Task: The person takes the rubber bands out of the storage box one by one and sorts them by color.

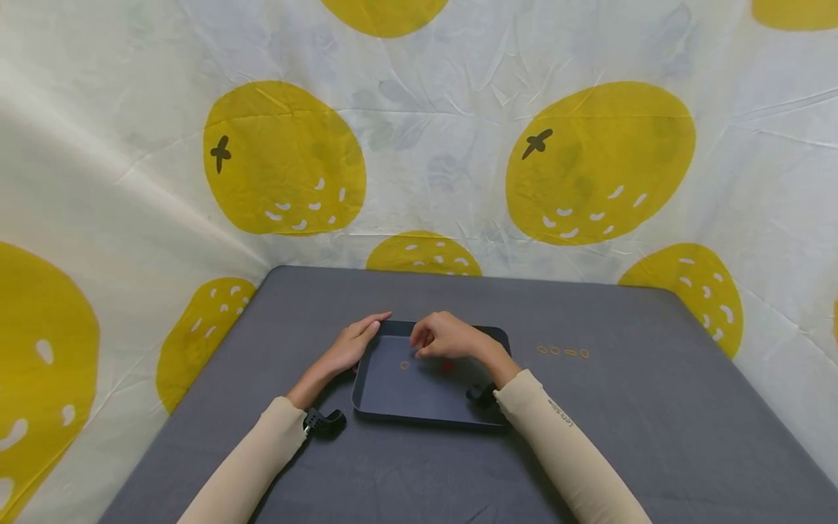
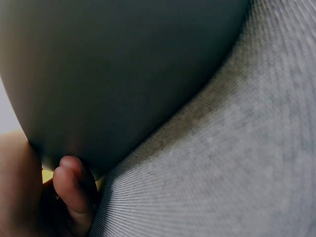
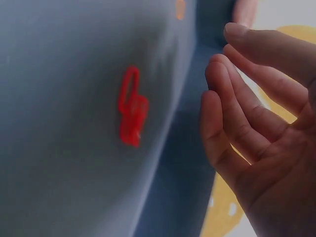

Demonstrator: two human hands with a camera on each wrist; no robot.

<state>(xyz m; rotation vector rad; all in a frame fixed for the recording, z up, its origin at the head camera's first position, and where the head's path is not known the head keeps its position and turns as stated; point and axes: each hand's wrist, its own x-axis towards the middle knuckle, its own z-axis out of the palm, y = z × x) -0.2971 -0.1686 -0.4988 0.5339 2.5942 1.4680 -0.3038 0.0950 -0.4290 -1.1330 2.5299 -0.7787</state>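
A dark shallow tray point(image 1: 419, 397) lies on the table. At its upper left corner my left hand point(image 1: 350, 346) grips the side; in the left wrist view its fingertips point(image 2: 71, 185) curl against the outer wall. My right hand point(image 1: 448, 336) hovers over the tray's far half, fingers loosely bent. Nothing shows between thumb and fingers in the right wrist view. Below that hand, on the tray floor, is a small bunched red band point(image 3: 132, 111), partly hidden in the head view. One thin orange rubber band point(image 1: 404, 365) lies left of it, forming a ring.
To the right of the tray, several orange rubber bands point(image 1: 555, 351) lie in a row on the grey tablecloth point(image 1: 628, 422). A white curtain point(image 1: 445, 182) with yellow fruit prints hangs behind the table and at its sides. Each wrist carries a small black camera.
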